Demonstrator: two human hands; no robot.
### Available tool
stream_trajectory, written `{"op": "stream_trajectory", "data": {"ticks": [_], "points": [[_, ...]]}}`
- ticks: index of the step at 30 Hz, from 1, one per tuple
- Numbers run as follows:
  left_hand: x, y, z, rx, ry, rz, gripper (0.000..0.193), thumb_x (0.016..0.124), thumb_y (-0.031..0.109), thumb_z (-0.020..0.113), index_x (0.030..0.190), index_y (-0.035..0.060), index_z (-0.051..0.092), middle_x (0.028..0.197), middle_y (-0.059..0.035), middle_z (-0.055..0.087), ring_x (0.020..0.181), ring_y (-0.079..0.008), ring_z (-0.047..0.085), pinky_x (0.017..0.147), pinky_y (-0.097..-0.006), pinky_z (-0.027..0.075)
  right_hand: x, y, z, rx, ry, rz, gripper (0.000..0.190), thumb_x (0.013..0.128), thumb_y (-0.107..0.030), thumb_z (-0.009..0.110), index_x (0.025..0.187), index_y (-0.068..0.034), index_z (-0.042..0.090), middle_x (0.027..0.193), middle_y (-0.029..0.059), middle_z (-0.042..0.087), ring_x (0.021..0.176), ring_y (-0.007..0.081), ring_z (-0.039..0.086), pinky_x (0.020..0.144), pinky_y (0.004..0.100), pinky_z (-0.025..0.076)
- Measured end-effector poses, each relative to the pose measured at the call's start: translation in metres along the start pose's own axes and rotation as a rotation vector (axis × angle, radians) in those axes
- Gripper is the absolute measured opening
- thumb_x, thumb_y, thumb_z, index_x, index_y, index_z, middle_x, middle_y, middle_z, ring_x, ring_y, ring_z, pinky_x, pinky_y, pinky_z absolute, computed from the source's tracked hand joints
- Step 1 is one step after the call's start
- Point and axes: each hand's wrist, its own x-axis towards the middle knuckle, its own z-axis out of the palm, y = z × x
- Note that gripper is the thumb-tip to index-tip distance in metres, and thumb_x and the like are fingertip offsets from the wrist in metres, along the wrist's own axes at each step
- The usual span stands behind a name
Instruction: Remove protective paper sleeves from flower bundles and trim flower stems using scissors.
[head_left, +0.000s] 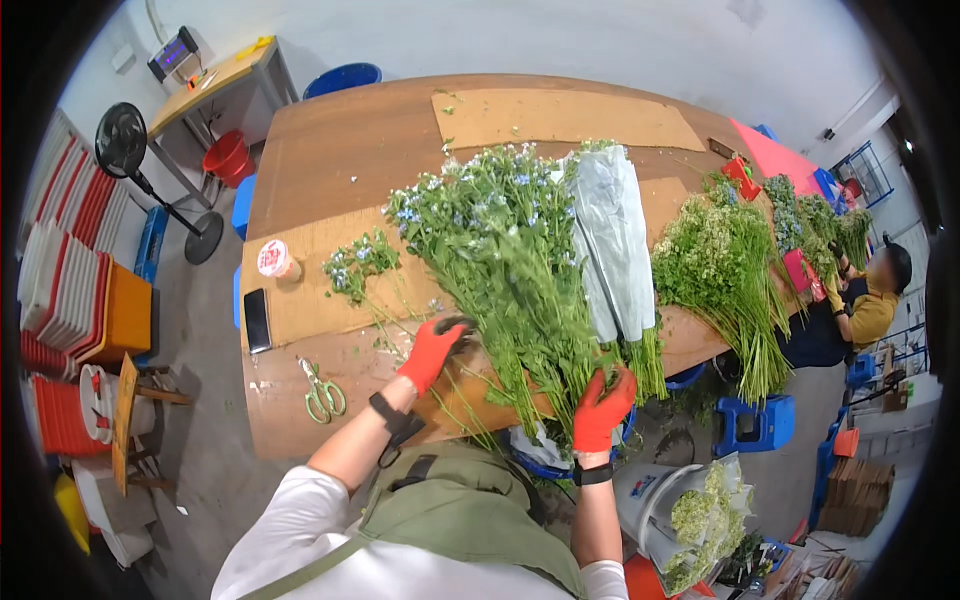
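My left hand (436, 351), in a red glove with dark fingertips, is beside the left edge of a large heap of blue-flowered stems (495, 232). Its fingers are bent, and I cannot tell whether a stem is in them. My right hand (604, 405), gloved alike, is closed around a green stem at the heap's lower right, where leaves look blurred. A bunch in a pale translucent sleeve (615, 240) lies right of the heap. Several loose flowering sprigs (364, 262) lie to its left. Green-handled scissors (322, 394) rest on the wooden table (330, 157).
A phone (257, 321) and a lidded cup (279, 262) sit on cardboard at left. White-flowered bunches (712, 255) overhang the table's right side, near a co-worker (874, 296). A blue stool (754, 424) and a bucket (645, 495) with wrapped flowers stand on the floor.
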Motion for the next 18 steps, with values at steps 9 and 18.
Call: {"op": "stream_trajectory", "data": {"ticks": [9,18], "points": [[0.038,-0.022,0.096,-0.409,-0.269,-0.292,0.018,0.093,0.02,0.061,0.105,0.0052,0.06,0.094,-0.0034,0.067,0.077,-0.0171,0.065,0.07,-0.0279,0.054,-0.051,0.027,-0.002,0.569,-0.216,0.467,0.043,0.089,-0.018,0.067,0.119,0.009,0.053,0.098,0.0138,0.065,0.08,0.0175,0.058,0.073,0.0313,0.046],[0.014,0.002,0.118,0.157,-0.129,0.068,0.02,0.086,0.017,0.068,0.1,0.0035,0.063,0.084,-0.0013,0.065,0.068,-0.0096,0.057,0.06,-0.0253,0.047,-0.062,0.016,-0.026,0.304,0.012,0.312,0.047,0.096,-0.018,0.058,0.129,0.012,0.045,0.116,0.017,0.06,0.101,0.0219,0.057,0.09,0.0322,0.045]]}}
